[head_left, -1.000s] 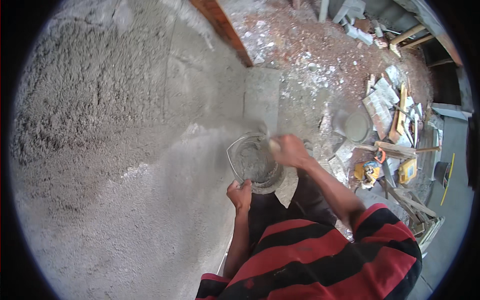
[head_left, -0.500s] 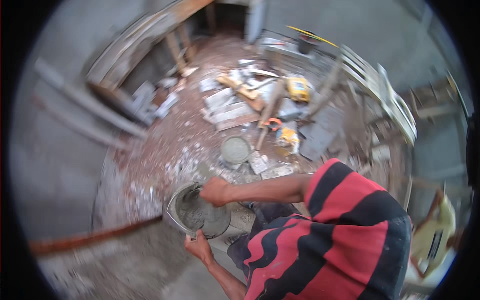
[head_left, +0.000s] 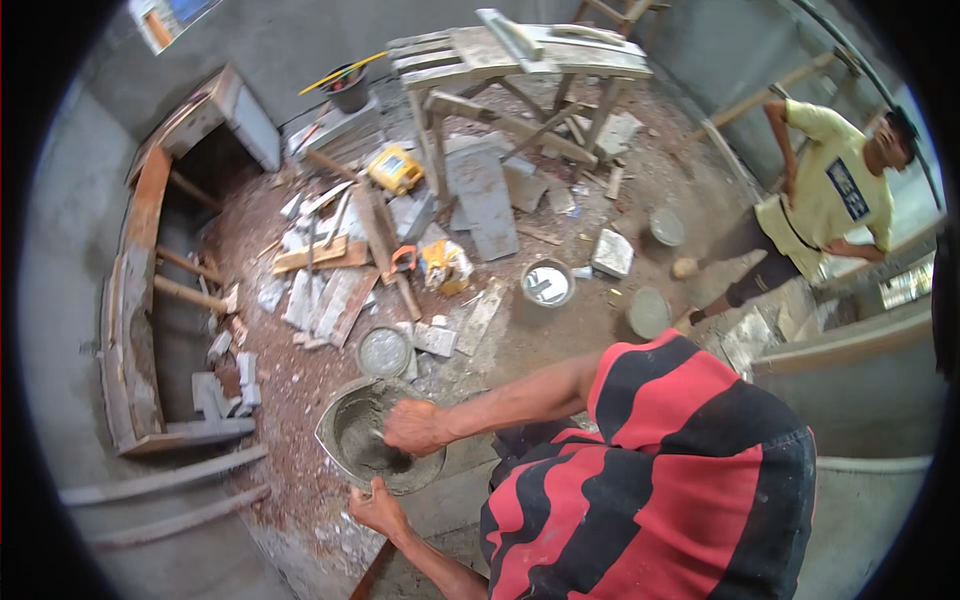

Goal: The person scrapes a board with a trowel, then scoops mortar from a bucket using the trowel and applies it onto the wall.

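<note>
Below the centre, a round bucket [head_left: 334, 420] with a thin wire handle holds wet grey mortar [head_left: 365, 452]. My left hand [head_left: 378, 510] is closed on the bucket's rim and handle at its near lower edge. My right hand [head_left: 410, 428] is closed inside the bucket's mouth on a trowel handle; the blade is mostly hidden in the mortar. My forearms and red-and-black striped sleeve fill the lower middle. Just beyond the bucket sits a round container of grey material [head_left: 383, 350].
Scrap boards [head_left: 325, 310], yellow jugs [head_left: 395, 168], pails [head_left: 548, 283] and rubble cover the floor. A wooden trestle [head_left: 530, 52] stands at the back, a plank structure [head_left: 140, 330] at the left. A person in a yellow shirt [head_left: 830, 190] is at the right, near wooden poles.
My view has swung right and up, bringing the trestle and the person fully into sight. The bucket has moved along with me, both hands staying on it and the tool.
</note>
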The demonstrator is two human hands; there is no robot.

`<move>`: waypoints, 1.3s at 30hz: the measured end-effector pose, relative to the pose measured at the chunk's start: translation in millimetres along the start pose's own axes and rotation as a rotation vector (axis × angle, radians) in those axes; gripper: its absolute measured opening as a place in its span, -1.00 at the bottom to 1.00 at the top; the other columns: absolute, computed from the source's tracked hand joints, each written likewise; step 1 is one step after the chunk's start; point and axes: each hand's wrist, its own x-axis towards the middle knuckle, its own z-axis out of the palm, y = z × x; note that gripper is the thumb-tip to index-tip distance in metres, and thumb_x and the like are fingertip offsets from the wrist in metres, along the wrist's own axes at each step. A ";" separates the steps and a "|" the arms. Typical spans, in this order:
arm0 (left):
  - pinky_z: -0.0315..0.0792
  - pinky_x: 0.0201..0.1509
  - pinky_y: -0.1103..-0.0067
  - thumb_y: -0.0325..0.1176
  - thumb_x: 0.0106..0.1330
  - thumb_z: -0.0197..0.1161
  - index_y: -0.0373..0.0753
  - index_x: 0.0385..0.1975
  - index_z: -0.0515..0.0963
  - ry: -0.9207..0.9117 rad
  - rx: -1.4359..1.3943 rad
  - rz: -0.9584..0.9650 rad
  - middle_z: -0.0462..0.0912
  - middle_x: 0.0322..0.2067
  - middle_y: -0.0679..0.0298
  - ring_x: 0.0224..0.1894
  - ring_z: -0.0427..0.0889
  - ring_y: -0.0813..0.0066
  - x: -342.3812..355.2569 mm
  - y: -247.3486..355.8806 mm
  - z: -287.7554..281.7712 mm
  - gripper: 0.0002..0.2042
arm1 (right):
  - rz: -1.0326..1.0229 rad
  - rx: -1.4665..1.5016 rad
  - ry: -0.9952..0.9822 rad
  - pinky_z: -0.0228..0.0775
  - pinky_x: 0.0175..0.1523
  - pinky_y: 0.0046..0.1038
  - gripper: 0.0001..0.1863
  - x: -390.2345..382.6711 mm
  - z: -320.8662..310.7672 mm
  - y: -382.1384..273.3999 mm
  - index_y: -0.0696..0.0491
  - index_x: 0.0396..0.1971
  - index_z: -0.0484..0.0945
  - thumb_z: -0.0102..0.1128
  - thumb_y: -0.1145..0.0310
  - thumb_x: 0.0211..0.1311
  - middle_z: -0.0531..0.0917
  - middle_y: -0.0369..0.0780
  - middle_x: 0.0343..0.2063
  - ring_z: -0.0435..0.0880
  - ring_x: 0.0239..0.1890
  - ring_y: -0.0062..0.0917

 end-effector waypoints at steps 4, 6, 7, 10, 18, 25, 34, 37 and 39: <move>0.31 -0.36 0.16 -0.41 0.08 0.34 -0.52 -0.48 0.38 0.064 0.283 0.209 0.39 -0.62 0.06 -0.54 0.27 0.21 -5.8 -15.2 23.5 -0.70 | 0.293 0.024 0.053 0.65 -0.21 -0.20 -0.83 -18.4 36.7 22.5 0.05 -0.49 0.78 0.39 0.32 -0.14 0.79 -0.08 -0.44 0.82 -0.31 -0.21; 0.32 -0.32 0.10 -0.38 0.09 0.34 -0.53 -0.46 0.40 0.025 0.344 0.194 0.41 -0.62 0.02 -0.55 0.28 0.13 -10.0 -15.4 20.5 -0.69 | 0.184 0.015 -0.037 0.65 -0.21 -0.19 -0.87 -28.5 10.0 0.8 0.04 -0.52 0.77 0.36 0.35 -0.11 0.78 -0.09 -0.47 0.81 -0.31 -0.18; 0.31 -0.31 0.09 -0.37 0.10 0.33 -0.53 -0.44 0.42 -0.018 0.302 0.146 0.44 -0.61 -0.02 -0.55 0.29 0.08 -12.9 -15.6 17.8 -0.70 | 0.191 0.030 -0.045 0.65 -0.20 -0.17 -0.86 -33.3 -5.9 -5.0 0.04 -0.50 0.78 0.37 0.35 -0.11 0.78 -0.09 -0.46 0.81 -0.30 -0.18; 0.35 -0.30 0.15 -0.39 0.13 0.32 -0.54 -0.41 0.46 -0.109 0.315 0.067 0.52 -0.56 -0.02 -0.51 0.37 0.14 -20.5 19.5 31.6 -0.72 | 0.551 0.185 0.013 0.65 -0.17 -0.16 -0.81 -52.2 -0.1 19.6 0.07 -0.45 0.78 0.39 0.33 -0.11 0.79 -0.04 -0.36 0.81 -0.23 -0.17; 0.30 -0.37 0.14 -0.39 0.11 0.32 -0.48 -0.48 0.42 -0.178 0.161 0.141 0.44 -0.63 0.06 -0.55 0.30 0.17 -18.6 -9.8 18.3 -0.74 | 0.397 0.203 0.170 0.62 -0.04 -0.11 -0.76 -54.2 22.7 -9.3 0.12 -0.40 0.71 0.38 0.35 -0.15 0.77 -0.03 -0.33 0.78 -0.15 -0.09; 0.26 -0.52 0.36 -0.47 0.10 0.31 -0.39 -0.53 0.43 -0.045 0.181 0.171 0.30 -0.72 0.24 -0.58 0.24 0.56 -50.7 14.8 -10.9 -0.82 | 0.463 0.154 -0.006 0.61 -0.26 -0.06 -0.82 -68.0 -1.6 -15.9 0.14 -0.50 0.72 0.26 0.35 -0.07 0.75 0.03 -0.45 0.80 -0.33 -0.13; 0.29 -0.52 0.49 -0.42 0.12 0.27 -0.50 -0.32 0.57 0.237 0.111 -0.056 0.11 -0.61 0.14 -0.57 0.20 0.63 -76.7 4.9 -58.1 -0.76 | 0.198 0.416 -0.367 0.57 -0.21 -0.11 -0.57 15.1 10.6 -9.0 0.30 -0.20 0.64 0.29 0.20 0.11 0.71 0.09 -0.40 0.73 -0.34 -0.09; 0.30 -0.51 0.53 -0.43 0.13 0.29 -0.49 -0.31 0.60 0.261 0.087 -0.101 0.19 -0.65 0.13 -0.55 0.23 0.68 -78.8 23.9 -66.0 -0.77 | 0.343 0.810 -0.792 0.47 -0.48 -0.29 -0.50 23.6 4.0 -4.5 0.39 -0.04 0.60 0.25 0.20 0.27 0.59 -0.13 -0.57 0.58 -0.63 -0.46; 0.30 -0.52 0.54 -0.44 0.14 0.30 -0.47 -0.32 0.61 0.299 -0.002 -0.165 0.28 -0.67 0.22 -0.54 0.25 0.71 -86.7 22.7 -64.8 -0.80 | 0.371 0.887 -0.872 0.41 -0.53 -0.34 -0.51 17.6 -12.6 -40.5 0.38 -0.02 0.60 0.22 0.20 0.31 0.56 -0.17 -0.59 0.53 -0.67 -0.51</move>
